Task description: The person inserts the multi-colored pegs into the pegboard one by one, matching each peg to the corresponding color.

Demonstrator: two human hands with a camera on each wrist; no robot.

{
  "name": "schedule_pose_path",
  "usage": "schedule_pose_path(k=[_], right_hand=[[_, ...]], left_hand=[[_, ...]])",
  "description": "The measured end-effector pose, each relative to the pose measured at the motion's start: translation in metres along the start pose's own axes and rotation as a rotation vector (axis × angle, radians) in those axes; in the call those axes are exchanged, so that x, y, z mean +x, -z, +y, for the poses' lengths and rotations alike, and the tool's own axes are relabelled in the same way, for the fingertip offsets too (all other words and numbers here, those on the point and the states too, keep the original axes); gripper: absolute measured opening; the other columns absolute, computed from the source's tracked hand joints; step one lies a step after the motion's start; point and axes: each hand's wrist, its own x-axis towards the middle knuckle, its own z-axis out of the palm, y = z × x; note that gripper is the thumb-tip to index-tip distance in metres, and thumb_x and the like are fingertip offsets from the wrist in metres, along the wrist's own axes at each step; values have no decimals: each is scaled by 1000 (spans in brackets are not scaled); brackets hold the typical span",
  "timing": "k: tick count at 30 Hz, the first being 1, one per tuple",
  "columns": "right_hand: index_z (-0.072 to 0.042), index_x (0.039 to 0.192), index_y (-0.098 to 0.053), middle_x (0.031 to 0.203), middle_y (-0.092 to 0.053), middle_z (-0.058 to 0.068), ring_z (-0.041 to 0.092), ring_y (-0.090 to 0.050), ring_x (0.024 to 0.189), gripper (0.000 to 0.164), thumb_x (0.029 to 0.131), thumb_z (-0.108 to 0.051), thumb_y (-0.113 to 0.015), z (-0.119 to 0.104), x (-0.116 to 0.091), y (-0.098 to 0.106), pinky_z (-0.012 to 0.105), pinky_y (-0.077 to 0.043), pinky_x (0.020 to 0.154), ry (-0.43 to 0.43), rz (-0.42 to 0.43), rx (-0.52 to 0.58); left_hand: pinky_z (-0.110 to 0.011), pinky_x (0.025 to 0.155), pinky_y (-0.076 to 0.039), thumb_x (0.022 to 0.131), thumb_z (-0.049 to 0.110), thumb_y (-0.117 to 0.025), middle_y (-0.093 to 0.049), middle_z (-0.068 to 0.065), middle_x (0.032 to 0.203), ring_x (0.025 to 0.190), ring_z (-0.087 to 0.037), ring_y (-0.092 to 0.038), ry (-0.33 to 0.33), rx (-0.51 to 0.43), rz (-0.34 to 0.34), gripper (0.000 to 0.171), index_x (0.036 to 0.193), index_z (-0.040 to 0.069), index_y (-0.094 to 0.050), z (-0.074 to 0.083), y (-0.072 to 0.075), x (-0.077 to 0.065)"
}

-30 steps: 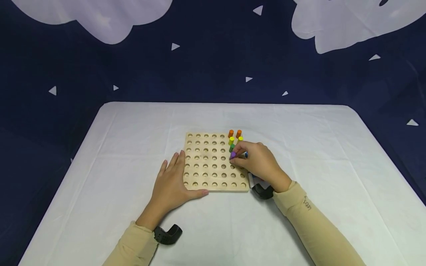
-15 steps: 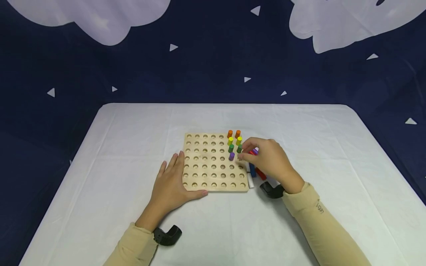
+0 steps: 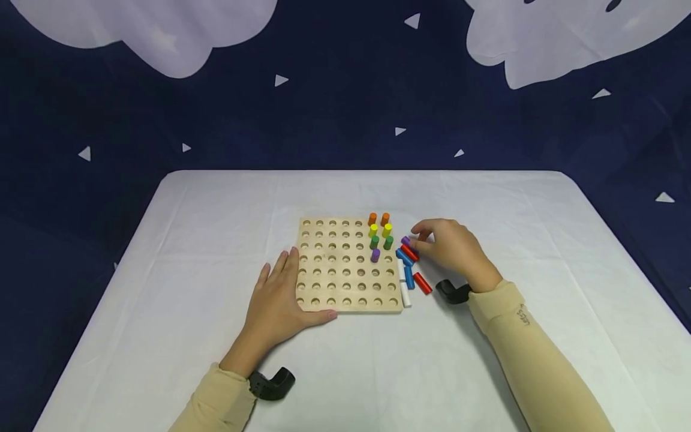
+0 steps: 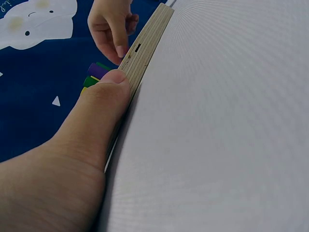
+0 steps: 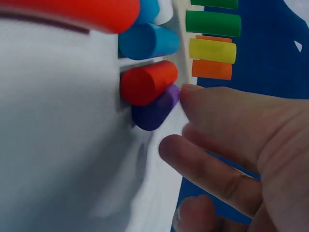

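A square wooden pegboard (image 3: 338, 266) with rows of holes lies on the table. My left hand (image 3: 275, 297) rests against it, fingers along its left edge and thumb along its front edge. Upright in its right-hand columns stand orange pegs, yellow pegs, green pegs and one purple peg (image 3: 375, 256). Right of the board, my right hand (image 3: 450, 246) is over a loose purple peg (image 5: 153, 111). The thumb tip is right at that peg's end, while the other fingers are bent loosely and spread apart from it in the right wrist view.
Beside the board's right edge lie red pegs (image 3: 423, 283), blue pegs (image 3: 409, 278) and white pegs (image 3: 405, 294). A white cloth (image 3: 227, 216) covers the table. Behind it hangs a dark blue backdrop (image 3: 335, 120) with pale clouds and triangles.
My right hand has let go of a purple peg, now upright in the board, and moved right to the loose pegs. My left hand has stayed at the board's edge.
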Motion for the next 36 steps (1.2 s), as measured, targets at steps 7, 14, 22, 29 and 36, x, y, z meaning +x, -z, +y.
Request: schedule_pose_path(k=[7,14,22,29,36], right_hand=[[-11,112,-73,99,-72,6,21,-60,81,26,91,-24,-71,-1,2,-2,35,-48,69,-17,-44,-47],[-10,110,-74,97,-71,6,23,-61,85,26,88,-24,-74,0,-6,-3,42,-50,73,-35,-42,-120],[-9,108,-75,93,-70,4,22,-59,81,25,88,-25,-74,7,-19,-4,41,-51,71,-25,-9,-157],[-12,106,-72,89,-66,2,20,-55,74,22,89,-26,-73,8,-23,-3,32,-42,61,-6,70,-71],[-16,106,-67,96,-71,1,18,-48,62,21,90,-28,-73,2,-22,-4,29,-37,55,5,109,86]], left_hand=[[-52,126,-8,56,93,-62,-19,-15,165,155,-29,-16,-2,-12,7,146,159,3,-11,-2,-2,0],[-52,126,-8,57,92,-63,-19,-15,165,154,-30,-17,-3,-11,11,145,159,3,-11,-3,-2,-1],[-52,126,-9,58,90,-65,-19,-16,165,154,-31,-17,-8,-8,9,145,159,1,-12,-1,-1,0],[-51,126,-8,58,90,-65,-19,-15,165,155,-30,-16,-3,-12,6,145,159,2,-11,-1,-1,0],[-51,127,-7,57,92,-63,-19,-14,165,155,-29,-16,-3,-14,9,145,159,2,-10,-2,-2,0]])
